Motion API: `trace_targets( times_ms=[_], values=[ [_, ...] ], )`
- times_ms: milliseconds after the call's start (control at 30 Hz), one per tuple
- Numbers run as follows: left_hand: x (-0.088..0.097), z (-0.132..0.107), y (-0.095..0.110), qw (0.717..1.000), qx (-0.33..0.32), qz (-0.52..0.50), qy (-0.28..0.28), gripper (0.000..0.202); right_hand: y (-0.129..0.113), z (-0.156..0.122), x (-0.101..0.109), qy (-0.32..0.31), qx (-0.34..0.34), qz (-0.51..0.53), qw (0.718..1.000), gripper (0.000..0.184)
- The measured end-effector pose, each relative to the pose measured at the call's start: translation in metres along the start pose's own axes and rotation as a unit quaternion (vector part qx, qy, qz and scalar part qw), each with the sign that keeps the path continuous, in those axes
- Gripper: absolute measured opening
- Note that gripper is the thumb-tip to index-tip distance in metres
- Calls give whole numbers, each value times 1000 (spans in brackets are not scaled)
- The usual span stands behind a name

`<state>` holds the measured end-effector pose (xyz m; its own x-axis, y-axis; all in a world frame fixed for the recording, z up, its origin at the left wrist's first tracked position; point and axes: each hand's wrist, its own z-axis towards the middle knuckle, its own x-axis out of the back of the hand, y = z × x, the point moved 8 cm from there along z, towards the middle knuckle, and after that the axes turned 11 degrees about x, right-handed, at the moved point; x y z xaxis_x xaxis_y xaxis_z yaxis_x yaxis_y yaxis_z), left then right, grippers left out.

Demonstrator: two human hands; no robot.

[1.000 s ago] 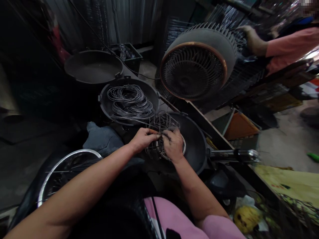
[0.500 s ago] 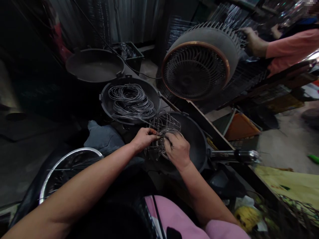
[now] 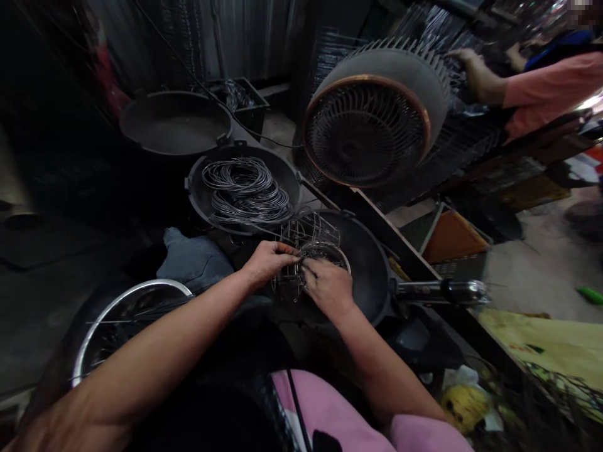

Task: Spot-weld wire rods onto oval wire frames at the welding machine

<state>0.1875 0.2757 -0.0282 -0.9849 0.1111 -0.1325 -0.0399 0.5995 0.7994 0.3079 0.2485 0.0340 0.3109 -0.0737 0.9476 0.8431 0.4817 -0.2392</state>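
Note:
A wire frame (image 3: 311,230) of thin bent metal rods stands over the left part of a dark round pan (image 3: 372,282). My left hand (image 3: 268,263) pinches the frame at its near side, thumb against forefinger. Right beside those fingertips, my right hand (image 3: 330,287) is closed with its fingers bent; they are slightly blurred, and what they hold is hidden. Behind the right hand shows the rim of a small round bowl (image 3: 347,256) in the pan, with small metal bits inside it. Coils of metal wire (image 3: 252,198) lie in a second pan (image 3: 195,201) farther off.
A large fan (image 3: 372,119) faces me at the back. Another pan (image 3: 174,129) stands at the back left. A shiny metal cylinder (image 3: 438,292) sticks out to the right. A steel-rimmed basin (image 3: 85,339) is at my left. A co-worker's arm (image 3: 546,81) reaches in behind the fan.
My right hand has shifted a little left, its fingertips closer to my left hand's, and more of the small bowl's rim shows. The left hand keeps its pinch.

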Motion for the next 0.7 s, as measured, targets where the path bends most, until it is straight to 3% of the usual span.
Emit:
trace_targets(
  times_ms=[167,300,367,467,700],
  values=[
    [5,1,1,999,-20,33,19,22,-13,5,-10,-26,27,-63,997,20],
    [7,1,4,994,-47,83,52,21,-14,1,-13,-62,56,4,997,17],
    [6,0,4,992,-56,97,61,20,-6,-2,-12,-50,30,96,994,15],
    [5,-3,5,986,-77,124,83,19,11,-4,-7,22,-29,229,973,16],
    [2,-12,11,974,-120,157,109,21,26,-6,-21,73,-122,340,930,24]
  ],
)
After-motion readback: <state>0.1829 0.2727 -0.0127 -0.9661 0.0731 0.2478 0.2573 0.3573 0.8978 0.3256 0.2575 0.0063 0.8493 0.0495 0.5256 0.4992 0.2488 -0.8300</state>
